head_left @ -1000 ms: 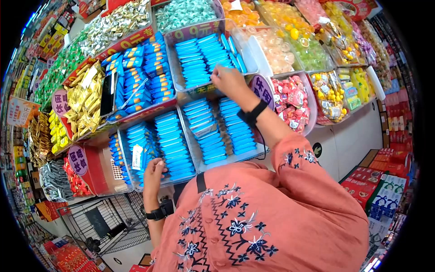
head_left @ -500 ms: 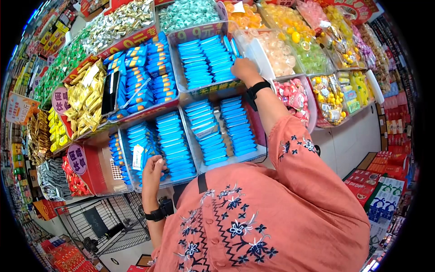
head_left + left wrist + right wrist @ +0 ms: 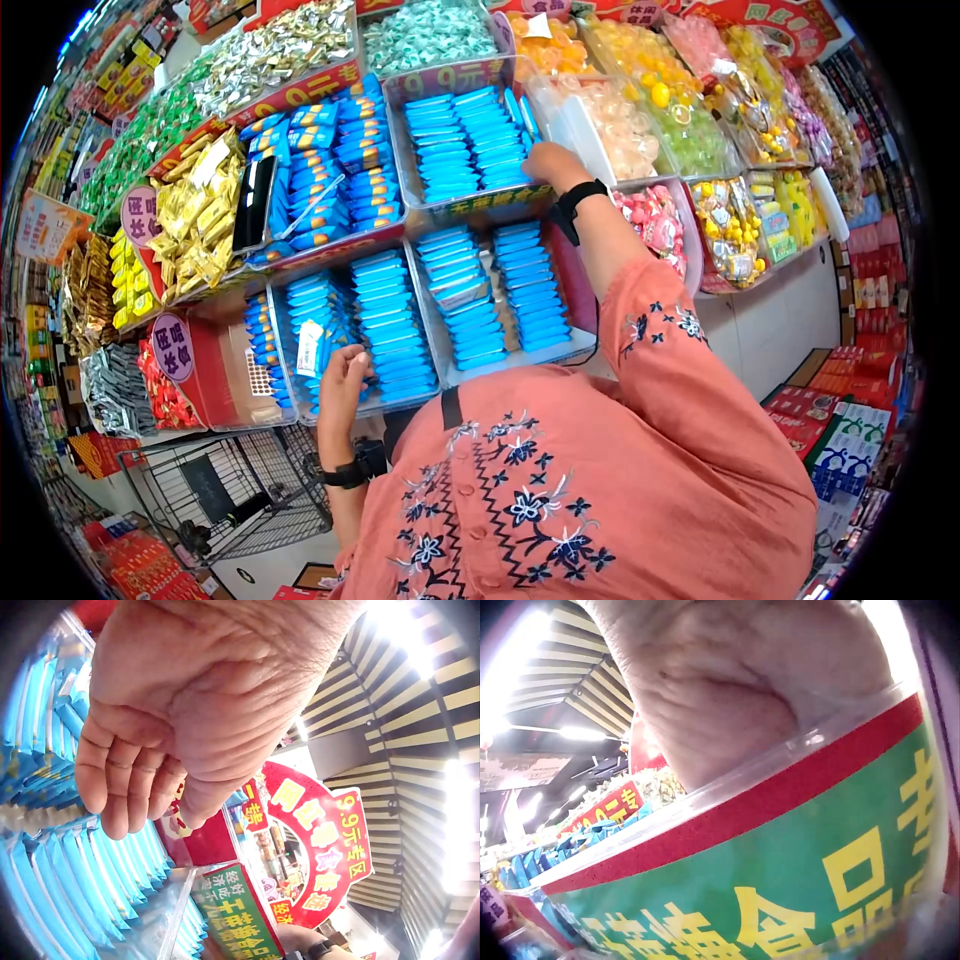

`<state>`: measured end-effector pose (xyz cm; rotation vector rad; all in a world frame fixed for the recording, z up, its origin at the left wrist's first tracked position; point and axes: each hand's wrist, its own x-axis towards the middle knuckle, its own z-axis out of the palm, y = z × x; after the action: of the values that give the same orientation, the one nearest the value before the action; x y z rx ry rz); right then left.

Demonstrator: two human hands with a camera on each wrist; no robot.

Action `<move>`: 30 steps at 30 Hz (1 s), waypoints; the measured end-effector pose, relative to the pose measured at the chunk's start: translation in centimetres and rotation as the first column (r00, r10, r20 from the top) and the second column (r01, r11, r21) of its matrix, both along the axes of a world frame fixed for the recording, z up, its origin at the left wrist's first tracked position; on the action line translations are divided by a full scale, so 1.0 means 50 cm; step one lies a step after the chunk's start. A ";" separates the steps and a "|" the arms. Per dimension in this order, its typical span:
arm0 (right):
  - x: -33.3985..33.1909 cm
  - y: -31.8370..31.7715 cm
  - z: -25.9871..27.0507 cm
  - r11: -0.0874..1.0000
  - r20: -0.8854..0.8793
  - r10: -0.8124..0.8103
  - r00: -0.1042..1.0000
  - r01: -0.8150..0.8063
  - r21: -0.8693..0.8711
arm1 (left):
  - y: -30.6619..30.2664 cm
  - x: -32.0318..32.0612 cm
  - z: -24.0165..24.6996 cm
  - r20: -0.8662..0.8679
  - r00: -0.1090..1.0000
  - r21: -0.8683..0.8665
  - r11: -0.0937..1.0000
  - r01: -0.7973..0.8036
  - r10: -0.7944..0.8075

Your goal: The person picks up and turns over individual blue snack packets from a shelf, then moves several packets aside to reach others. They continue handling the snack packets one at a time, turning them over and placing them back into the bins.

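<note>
Blue snack packets [image 3: 448, 145] stand in rows in the upper clear bin [image 3: 470, 200]. My right hand [image 3: 556, 166] reaches over this bin's front right corner, beside the last packets. In the right wrist view the palm [image 3: 727, 697] is above the rim, and its fingertips are hidden behind the bin wall [image 3: 727, 855]; I cannot tell whether they grip a packet. Lower down, my left hand [image 3: 345, 378] hovers by the front of a bin of blue packets [image 3: 392, 320]. Its fingers [image 3: 142, 776] hang loosely bent with nothing between them in the left wrist view.
Gold-wrapped sweets [image 3: 200, 220] and a dark phone-like slab [image 3: 254, 203] are to the left. Jelly cups [image 3: 622, 130] and pink packs [image 3: 655, 230] fill bins at the right. A wire shopping cart [image 3: 235, 490] stands at lower left. A white tag [image 3: 308, 347] lies on lower packets.
My right hand has moved right from the middle of the upper bin's front to its right corner, then slightly lower. The left hand stays nearly in place.
</note>
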<state>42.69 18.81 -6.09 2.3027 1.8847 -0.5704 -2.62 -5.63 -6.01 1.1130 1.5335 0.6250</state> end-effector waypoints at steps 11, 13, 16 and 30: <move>-0.010 0.006 0.016 0.984 -0.017 0.009 1.000 -0.012 -0.180 | -0.006 0.001 -0.010 0.033 0.999 -0.018 1.000 -0.014 0.015; 0.003 0.027 -0.017 0.993 -0.005 0.008 1.000 -0.009 -0.120 | -0.010 -0.005 -0.017 0.037 0.999 -0.016 1.000 -0.020 0.021; 0.014 0.013 -0.014 0.996 -0.052 -0.050 0.997 0.054 0.076 | -0.015 -0.003 -0.012 0.020 1.000 -0.018 1.000 -0.018 0.019; -0.003 -0.074 0.144 0.704 -0.384 0.167 0.908 0.163 0.691 | 0.013 0.013 0.003 0.043 0.998 0.012 0.999 0.037 -0.037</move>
<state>42.53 15.12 1.12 2.7915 2.7106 -0.3900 -1.98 -4.98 -5.85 1.1270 1.4711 0.6295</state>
